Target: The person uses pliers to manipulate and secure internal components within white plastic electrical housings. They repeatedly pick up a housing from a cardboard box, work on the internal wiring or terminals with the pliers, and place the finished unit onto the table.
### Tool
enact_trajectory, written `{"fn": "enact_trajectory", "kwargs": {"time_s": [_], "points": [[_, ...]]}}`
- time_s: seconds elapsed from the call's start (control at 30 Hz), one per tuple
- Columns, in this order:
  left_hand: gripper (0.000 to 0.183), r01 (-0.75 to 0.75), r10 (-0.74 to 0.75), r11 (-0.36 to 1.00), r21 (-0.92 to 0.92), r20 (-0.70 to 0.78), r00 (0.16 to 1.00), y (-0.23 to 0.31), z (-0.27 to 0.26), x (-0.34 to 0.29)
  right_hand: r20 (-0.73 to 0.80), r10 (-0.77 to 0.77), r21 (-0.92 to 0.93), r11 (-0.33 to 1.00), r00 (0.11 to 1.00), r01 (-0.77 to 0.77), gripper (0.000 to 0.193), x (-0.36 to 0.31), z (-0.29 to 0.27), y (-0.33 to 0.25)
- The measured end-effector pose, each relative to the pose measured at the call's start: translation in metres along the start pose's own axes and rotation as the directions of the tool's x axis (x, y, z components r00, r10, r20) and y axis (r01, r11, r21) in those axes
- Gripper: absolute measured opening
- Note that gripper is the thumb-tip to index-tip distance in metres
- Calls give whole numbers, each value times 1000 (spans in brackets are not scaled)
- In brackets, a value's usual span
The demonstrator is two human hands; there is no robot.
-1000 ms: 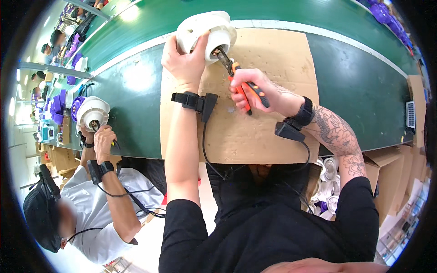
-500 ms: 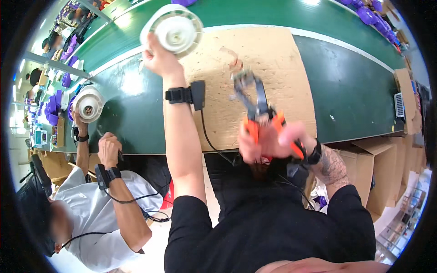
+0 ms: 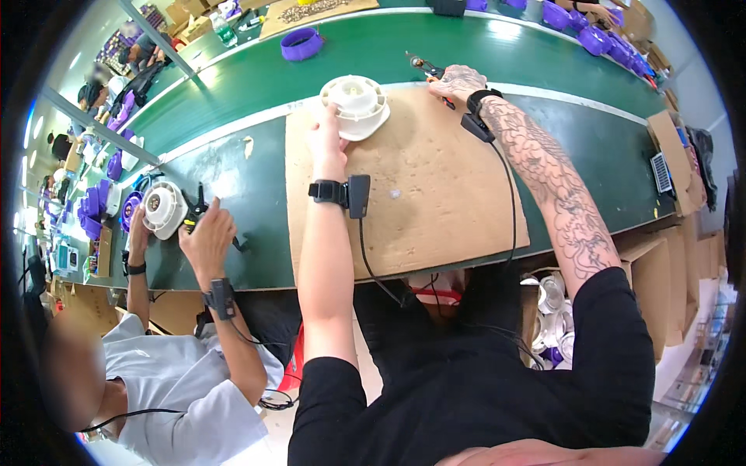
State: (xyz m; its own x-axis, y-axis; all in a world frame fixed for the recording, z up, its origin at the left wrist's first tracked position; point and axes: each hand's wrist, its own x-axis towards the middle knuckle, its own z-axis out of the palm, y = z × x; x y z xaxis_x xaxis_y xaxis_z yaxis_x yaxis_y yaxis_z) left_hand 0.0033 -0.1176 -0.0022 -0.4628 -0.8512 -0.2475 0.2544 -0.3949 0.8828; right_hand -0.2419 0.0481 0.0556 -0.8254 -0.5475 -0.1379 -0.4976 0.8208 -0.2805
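My left hand (image 3: 329, 140) grips a round white plastic housing (image 3: 353, 101) by its near left edge, above the far end of the cardboard sheet (image 3: 435, 194). The housing has a ring of openings around a raised centre. Beyond the sheet's far right corner, over the white strip along the green belt, my right hand (image 3: 460, 82) is closed around pliers (image 3: 426, 67) with orange and black handles. Their jaws point away to the far left. My palm and fingers hide part of the handles.
A co-worker on the left holds a similar white housing (image 3: 165, 210) and a dark tool (image 3: 200, 211). A purple ring (image 3: 301, 44) lies on the green belt (image 3: 373, 50). Cardboard boxes (image 3: 649, 287) stand at the lower right, near several white parts (image 3: 553, 307).
My right hand has carried the pliers from the sheet's near edge to its far right corner. My left hand has moved the housing right and nearer. The co-worker's hands have shifted too.
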Motion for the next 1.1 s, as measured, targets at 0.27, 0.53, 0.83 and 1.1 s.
{"fn": "enact_trajectory", "kwargs": {"time_s": [0.27, 0.53, 0.83, 1.1], "points": [[58, 132, -148, 978, 163, 87, 985, -6, -13, 14, -28, -144, 550, 824, 989, 135, 55, 3, 26, 18], [54, 83, -106, 971, 222, 93, 990, 10, -5, 11, 44, -577, 924, -286, 815, -253, 20, -114, 58, 115], [57, 103, -118, 988, 111, 138, 983, -15, 77, 90, 52, -680, 941, -212, 732, -264, 27, -116, 55, 120], [54, -101, 12, 954, 282, 303, 953, -28, 101, 69, 109, -711, 862, -281, 695, -423, 26, -107, 60, 120]]}}
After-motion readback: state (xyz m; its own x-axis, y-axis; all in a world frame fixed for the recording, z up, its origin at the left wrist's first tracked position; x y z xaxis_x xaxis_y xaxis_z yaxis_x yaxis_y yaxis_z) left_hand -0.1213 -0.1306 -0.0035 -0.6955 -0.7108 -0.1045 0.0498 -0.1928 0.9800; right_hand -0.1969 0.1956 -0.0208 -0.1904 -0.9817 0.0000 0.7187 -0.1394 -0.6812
